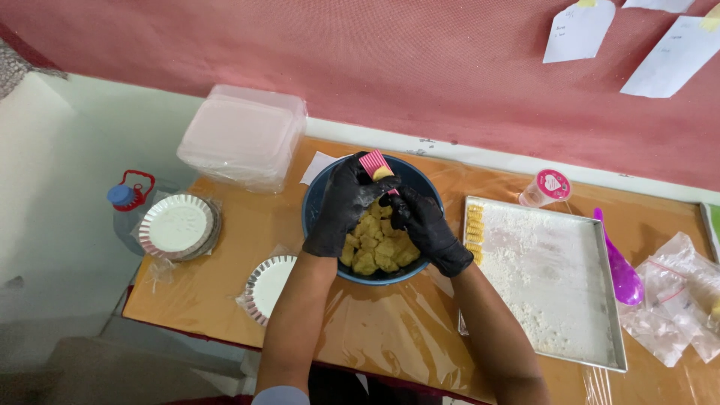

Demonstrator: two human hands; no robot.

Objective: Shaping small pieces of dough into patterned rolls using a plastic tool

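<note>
Left hand (346, 206), black-gloved, grips a pink ridged mould (373, 163) w/ yellow dough; right hand (424, 225) pinches at it, fingers together, over blue bowl (315, 196). One short row of shaped pieces (475, 231) sits on floured tray (611, 300); most dough (379, 247) remains in the bowl.

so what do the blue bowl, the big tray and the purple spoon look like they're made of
Blue bowl: probably plastic, with a matte, evenly coloured rim; coated metal is possible.
Tray: thin metal, likely aluminium, with a dull silver raised edge, dusted with white flour.
Purple spoon: plastic, glossy and slightly translucent.
Gloves on the left hand and right hand: thin black rubbery material, likely nitrile, faintly shiny.
</note>
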